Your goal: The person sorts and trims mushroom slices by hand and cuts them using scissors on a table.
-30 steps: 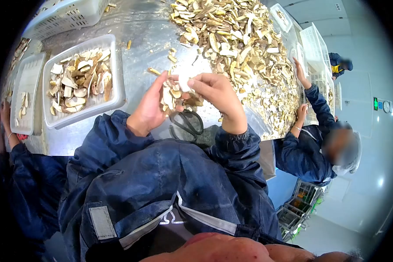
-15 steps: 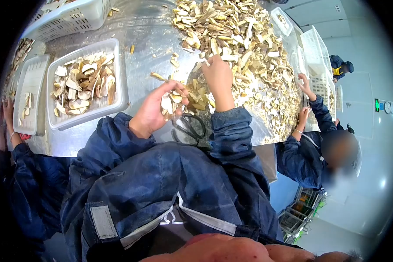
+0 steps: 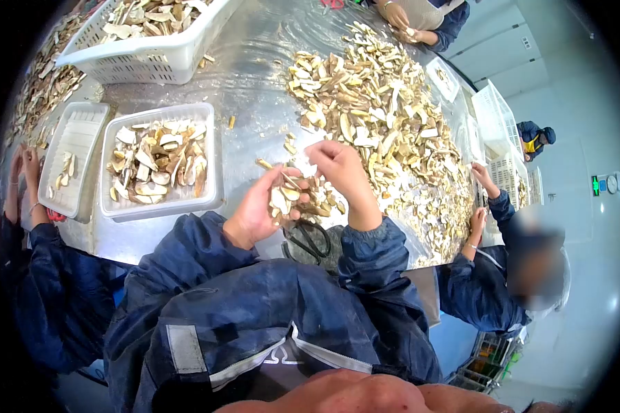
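Observation:
Several pale mushroom slices [image 3: 282, 199] lie in my left hand [image 3: 255, 210], its fingers curled around them. Just to the right, my right hand [image 3: 344, 175] is pinched with its fingertips together near the left one; what it holds, if anything, is too small to name. A large heap of sliced mushrooms [image 3: 386, 117] spreads over the metal table [image 3: 255, 89] beyond and right of my hands. Black-handled scissors [image 3: 308, 241] rest below my hands near the table's edge. Left of my hands, a clear tray [image 3: 217, 162] holds more slices.
A shallow tray [image 3: 76, 138] with a few slices lies at the left, beside a co-worker's hands [image 3: 29, 165]. Behind it stands a white basket [image 3: 138, 58] of slices. Another co-worker's hands [image 3: 486, 180] are at the right. A third person's hands [image 3: 410, 31] show at the top.
My right hand reached to the heap and has come back beside my left hand. The view has shifted, showing more of the far table and a person at the top.

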`<state>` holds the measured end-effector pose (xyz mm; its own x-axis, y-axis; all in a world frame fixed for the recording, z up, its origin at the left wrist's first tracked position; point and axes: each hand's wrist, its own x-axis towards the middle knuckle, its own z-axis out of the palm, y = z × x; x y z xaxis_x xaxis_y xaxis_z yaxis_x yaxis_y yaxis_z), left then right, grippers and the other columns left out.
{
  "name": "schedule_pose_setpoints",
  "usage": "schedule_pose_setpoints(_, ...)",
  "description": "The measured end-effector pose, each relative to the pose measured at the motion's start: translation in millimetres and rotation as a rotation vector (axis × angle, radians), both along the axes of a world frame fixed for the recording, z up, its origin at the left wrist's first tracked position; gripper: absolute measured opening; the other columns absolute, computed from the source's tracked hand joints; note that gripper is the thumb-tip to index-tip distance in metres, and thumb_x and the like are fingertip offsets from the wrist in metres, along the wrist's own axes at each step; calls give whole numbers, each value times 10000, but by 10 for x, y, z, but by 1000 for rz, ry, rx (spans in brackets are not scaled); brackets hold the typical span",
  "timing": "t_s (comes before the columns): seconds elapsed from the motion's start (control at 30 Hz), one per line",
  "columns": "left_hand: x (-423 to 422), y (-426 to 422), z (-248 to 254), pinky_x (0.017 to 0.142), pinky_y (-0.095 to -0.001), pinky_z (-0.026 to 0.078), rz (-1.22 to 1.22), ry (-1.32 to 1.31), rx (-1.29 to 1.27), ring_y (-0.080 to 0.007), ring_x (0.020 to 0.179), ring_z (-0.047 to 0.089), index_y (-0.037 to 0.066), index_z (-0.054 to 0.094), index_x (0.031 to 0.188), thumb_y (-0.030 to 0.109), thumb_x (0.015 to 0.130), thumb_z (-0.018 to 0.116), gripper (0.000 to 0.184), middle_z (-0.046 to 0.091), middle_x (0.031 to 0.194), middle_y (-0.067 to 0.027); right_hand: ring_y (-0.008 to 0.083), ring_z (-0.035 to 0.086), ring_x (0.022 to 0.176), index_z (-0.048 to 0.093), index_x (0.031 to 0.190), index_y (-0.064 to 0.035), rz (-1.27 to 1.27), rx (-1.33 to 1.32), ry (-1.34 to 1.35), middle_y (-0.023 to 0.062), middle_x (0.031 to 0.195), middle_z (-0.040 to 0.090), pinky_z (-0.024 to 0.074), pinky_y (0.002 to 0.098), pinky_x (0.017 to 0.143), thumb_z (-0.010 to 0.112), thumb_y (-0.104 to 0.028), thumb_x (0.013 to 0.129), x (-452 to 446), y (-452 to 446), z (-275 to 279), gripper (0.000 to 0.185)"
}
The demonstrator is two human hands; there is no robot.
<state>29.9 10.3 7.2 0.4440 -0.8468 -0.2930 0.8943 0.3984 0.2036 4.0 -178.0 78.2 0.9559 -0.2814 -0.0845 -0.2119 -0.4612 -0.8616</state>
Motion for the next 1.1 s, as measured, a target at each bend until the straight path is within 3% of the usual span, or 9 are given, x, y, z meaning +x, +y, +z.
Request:
schedule_pose_setpoints(0.17,6,4,-92,567,-360,603,-7,0,-81,-281,904,695,61,616,1142,379,1059,420,383,676,1046,-144,407,678,767,654,852,-7,-213,-941,15,214,864,679,548,475,670,639,-194,900,302,-217,-437,194)
schedule_pose_setpoints(0.2,5,4,-90,566,-356,604,-5,-12,-78,-282,902,693,58,615,1138,371,1056,424,375,672,1040,-144,420,682,759,655,898,-22,-217,-935,3,224,861,684,547,504,677,668,-263,891,339,-289,-583,241)
schedule_pose_setpoints(0.3,11,12,-69,577,-343,603,-9,-59,-45,-276,917,687,55,597,1130,277,1027,483,270,661,1048,-141,412,680,781,645,869,-6,-191,-926,3,217,878,671,555,495,701,624,-182,895,345,-295,-611,179)
schedule_pose_setpoints(0.43,7,28,-61,599,-339,594,-14,-126,-21,-259,932,688,57,577,1161,212,998,540,228,659,1067,-132,420,680,762,642,839,12,-194,-774,-32,232,825,693,542,508,690,619,-168,881,306,-368,-601,186)
schedule_pose_setpoints(0.47,7,26,-67,597,-338,593,-10,-129,-17,-257,931,688,59,574,1162,216,1000,539,228,658,1068,-131,339,691,673,668,873,20,-176,-772,-83,199,777,700,537,447,624,632,-169,890,283,-414,-628,193)
schedule_pose_setpoints(0.57,2,10,-56,562,-326,585,16,-132,19,-258,919,689,67,571,1142,237,1011,511,222,655,1059,-131,216,672,609,695,928,24,-171,-112,2,136,753,703,510,345,559,654,-176,904,112,-144,-200,206)
schedule_pose_setpoints(0.6,0,2,-43,545,-321,581,27,-134,35,-259,914,689,70,570,1131,245,1015,499,222,653,1054,-132,95,620,620,709,958,17,-131,105,13,51,748,692,472,250,559,670,-176,917,43,-105,-168,202)
schedule_pose_setpoints(0.8,-26,18,78,548,-305,563,37,-139,92,-222,889,690,93,533,1198,237,1020,527,229,655,1057,-105,57,579,668,689,1018,15,-104,520,-33,2,813,675,463,210,598,675,-169,957,-263,310,-182,194)
schedule_pose_setpoints(1.1,-30,28,31,573,-269,532,45,-172,94,-144,869,665,130,506,1181,230,998,596,227,633,1020,-38,53,557,670,666,1021,0,-94,673,-26,4,800,649,465,202,604,657,-171,977,-338,446,-179,177)
